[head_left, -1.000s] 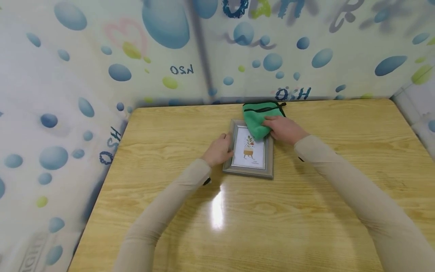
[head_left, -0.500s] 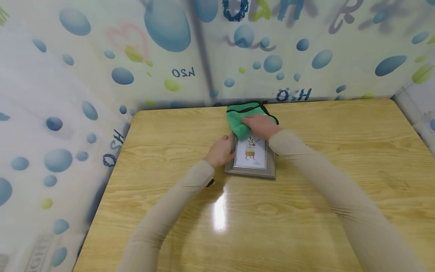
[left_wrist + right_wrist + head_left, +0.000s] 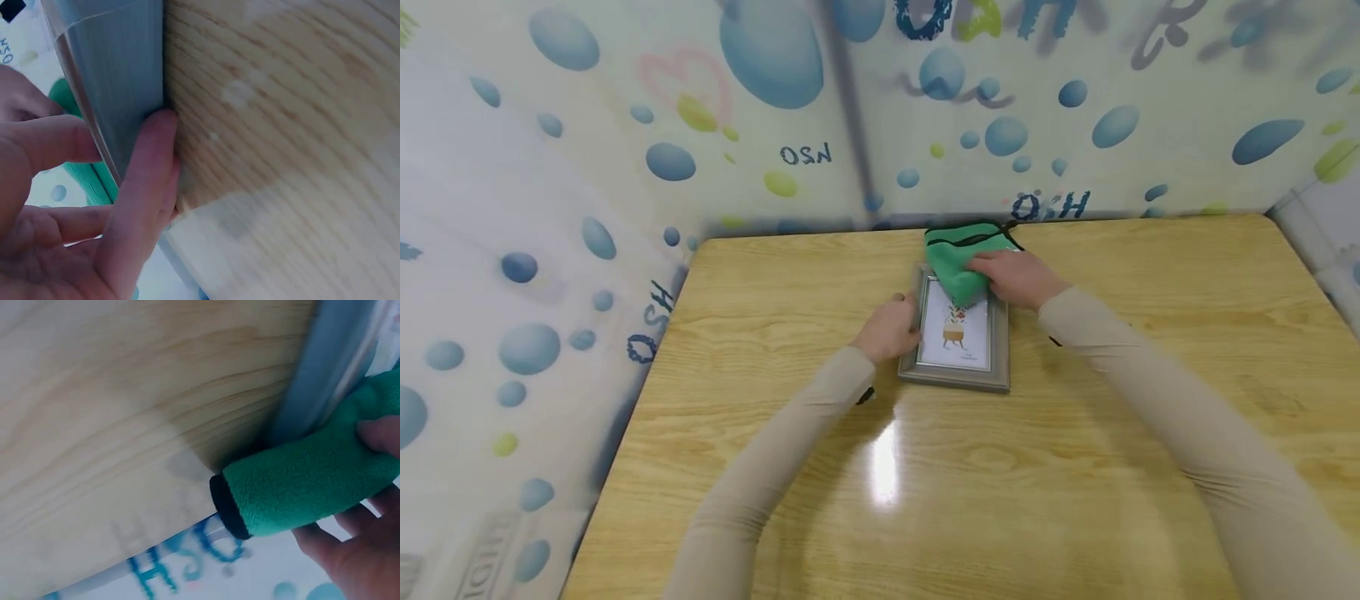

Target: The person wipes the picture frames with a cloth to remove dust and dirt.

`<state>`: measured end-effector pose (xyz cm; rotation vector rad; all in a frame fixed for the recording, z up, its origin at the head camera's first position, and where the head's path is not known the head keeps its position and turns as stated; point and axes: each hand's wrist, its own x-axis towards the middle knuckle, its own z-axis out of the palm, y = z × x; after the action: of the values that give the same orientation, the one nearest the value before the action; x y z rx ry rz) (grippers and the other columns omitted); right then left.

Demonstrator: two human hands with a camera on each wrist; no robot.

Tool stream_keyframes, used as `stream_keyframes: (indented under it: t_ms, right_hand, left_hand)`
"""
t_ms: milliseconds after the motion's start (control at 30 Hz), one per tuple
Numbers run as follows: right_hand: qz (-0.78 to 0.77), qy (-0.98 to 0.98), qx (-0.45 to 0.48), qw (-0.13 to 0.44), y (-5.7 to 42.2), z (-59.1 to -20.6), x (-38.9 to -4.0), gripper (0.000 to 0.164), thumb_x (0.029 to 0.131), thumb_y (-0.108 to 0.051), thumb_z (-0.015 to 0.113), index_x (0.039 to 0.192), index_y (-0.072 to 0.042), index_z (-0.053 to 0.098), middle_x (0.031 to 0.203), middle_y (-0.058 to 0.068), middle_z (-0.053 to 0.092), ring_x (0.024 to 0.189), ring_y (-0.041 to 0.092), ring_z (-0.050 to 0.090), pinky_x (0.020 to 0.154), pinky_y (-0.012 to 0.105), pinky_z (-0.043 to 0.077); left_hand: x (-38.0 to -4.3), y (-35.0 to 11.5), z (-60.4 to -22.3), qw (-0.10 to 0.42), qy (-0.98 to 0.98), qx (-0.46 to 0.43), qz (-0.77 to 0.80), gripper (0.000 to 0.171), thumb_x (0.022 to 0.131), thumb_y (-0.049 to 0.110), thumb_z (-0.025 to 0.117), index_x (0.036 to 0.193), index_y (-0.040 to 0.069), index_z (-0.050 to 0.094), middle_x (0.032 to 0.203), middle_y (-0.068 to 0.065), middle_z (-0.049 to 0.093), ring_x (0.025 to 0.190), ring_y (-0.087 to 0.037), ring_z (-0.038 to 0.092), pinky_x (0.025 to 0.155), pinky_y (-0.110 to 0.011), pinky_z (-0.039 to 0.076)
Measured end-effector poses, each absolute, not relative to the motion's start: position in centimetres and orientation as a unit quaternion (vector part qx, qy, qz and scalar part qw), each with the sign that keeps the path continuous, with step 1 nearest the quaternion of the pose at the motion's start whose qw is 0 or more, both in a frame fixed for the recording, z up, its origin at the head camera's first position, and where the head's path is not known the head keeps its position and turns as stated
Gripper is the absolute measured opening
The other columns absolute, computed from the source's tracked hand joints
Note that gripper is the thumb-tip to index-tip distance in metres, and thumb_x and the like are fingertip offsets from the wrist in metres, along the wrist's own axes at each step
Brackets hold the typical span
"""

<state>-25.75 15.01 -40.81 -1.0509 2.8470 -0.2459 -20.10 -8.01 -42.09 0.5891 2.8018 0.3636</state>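
Observation:
A grey picture frame lies face up on the wooden table, its print showing a plant in an orange pot on legs. My left hand holds the frame's left side; in the left wrist view the thumb is over the face and the fingers lie along the outer edge. With my right hand I grip a green cleaning cloth with black trim, bunched over the frame's upper part. The cloth hides the top of the print, and in the right wrist view it hangs past the frame's side.
The wooden table reaches back to a wall printed with blue bubbles and lettering. The cloth's far end comes close to the table's back edge. A bright light reflection lies in front of the frame.
My right hand slid the cloth left across the top of the frame, then back to the right. The left hand has kept its hold, and the frame has stayed nearly in place.

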Motion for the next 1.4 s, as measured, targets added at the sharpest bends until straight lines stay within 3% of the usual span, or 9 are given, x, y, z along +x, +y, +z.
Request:
stream_keyframes:
  t_ms: [333,533,667,967,1200,1400]
  right_hand:
    - [-0.132,0.937,-0.323,0.037,20.5,-40.6,-24.6,0.038,0.091,0.006,0.052,0.129,0.005,0.054,0.126,0.025,0.057,0.113,0.043,0.054,0.095,0.053,0.043]
    - [-0.132,0.95,-0.281,0.023,21.4,-39.7,-23.1,0.038,0.092,0.003,0.052,0.129,0.006,0.05,0.11,0.029,0.062,0.092,0.041,0.062,0.08,0.054,0.049]
    - [-0.108,0.948,-0.299,0.032,20.4,-40.1,-22.0,0.044,0.093,-0.001,0.054,0.135,0.006,0.044,0.116,0.032,0.057,0.092,0.042,0.062,0.077,0.054,0.05]
    - [-0.123,0.95,-0.279,0.069,18.6,-41.0,-21.7,0.054,0.094,-0.01,0.059,0.143,0.0,0.04,0.132,0.033,0.044,0.107,0.047,0.055,0.086,0.057,0.047]
    - [-0.102,0.957,-0.26,0.082,17.5,-41.0,-22.5,0.05,0.095,-0.011,0.055,0.143,-0.001,0.044,0.139,0.033,0.038,0.121,0.051,0.043,0.097,0.06,0.038]
    - [-0.088,0.96,-0.255,0.076,17.3,-41.0,-22.0,0.049,0.095,-0.01,0.054,0.142,-0.002,0.045,0.139,0.034,0.037,0.118,0.058,0.041,0.093,0.063,0.04]
  left_hand:
    - [-19.9,-8.1,-42.0,0.131,0.962,0.199,0.134,0.069,0.09,0.012,0.067,0.143,-0.013,0.031,0.124,-0.028,0.054,0.083,-0.025,0.062,0.076,-0.034,0.054]
    - [-19.8,-8.2,-41.8,0.133,0.962,0.198,0.131,0.07,0.09,0.011,0.067,0.143,-0.014,0.03,0.124,-0.029,0.054,0.083,-0.025,0.062,0.075,-0.034,0.054]
    - [-19.7,-8.2,-41.7,0.137,0.964,0.188,0.133,0.069,0.091,0.011,0.066,0.144,-0.014,0.03,0.125,-0.029,0.053,0.08,-0.024,0.061,0.072,-0.033,0.054]
    - [-19.2,-7.7,-41.9,0.121,0.96,0.212,0.136,0.066,0.087,0.011,0.068,0.136,-0.019,0.036,0.116,-0.029,0.058,0.07,-0.022,0.059,0.065,-0.031,0.054]
    - [-19.2,-7.2,-41.6,0.173,0.957,0.184,0.14,0.091,0.083,0.017,0.074,0.143,-0.02,0.017,0.137,-0.034,0.042,0.087,-0.025,0.06,0.083,-0.032,0.052]
    - [-19.1,-6.8,-41.6,0.177,0.959,0.177,0.131,0.095,0.081,0.019,0.076,0.143,-0.021,0.017,0.137,-0.035,0.042,0.105,-0.033,0.058,0.091,-0.036,0.049]
